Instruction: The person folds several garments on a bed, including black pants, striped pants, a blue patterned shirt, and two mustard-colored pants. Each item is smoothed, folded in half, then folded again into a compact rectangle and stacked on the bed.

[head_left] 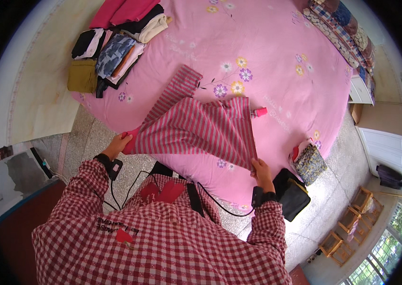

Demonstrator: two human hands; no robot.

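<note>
A red-and-grey striped long-sleeved garment (201, 124) is stretched between my two hands over the near edge of a bed with a pink floral sheet (275, 42). My left hand (117, 144) grips its red edge at the left. At the right, my right hand (262, 172) pinches the lower corner of the striped cloth. One sleeve lies out towards the upper middle of the bed, and a red cuff pokes out beyond the right side. Both wrists wear dark bands with small cabled devices.
Folded clothes (115, 57) are piled at the bed's upper left. A patterned folded cloth (309, 162) and black folded items (290, 196) lie at the lower right edge. Folded quilts (343, 35) sit at the upper right. Wooden chairs (350, 217) stand by the window.
</note>
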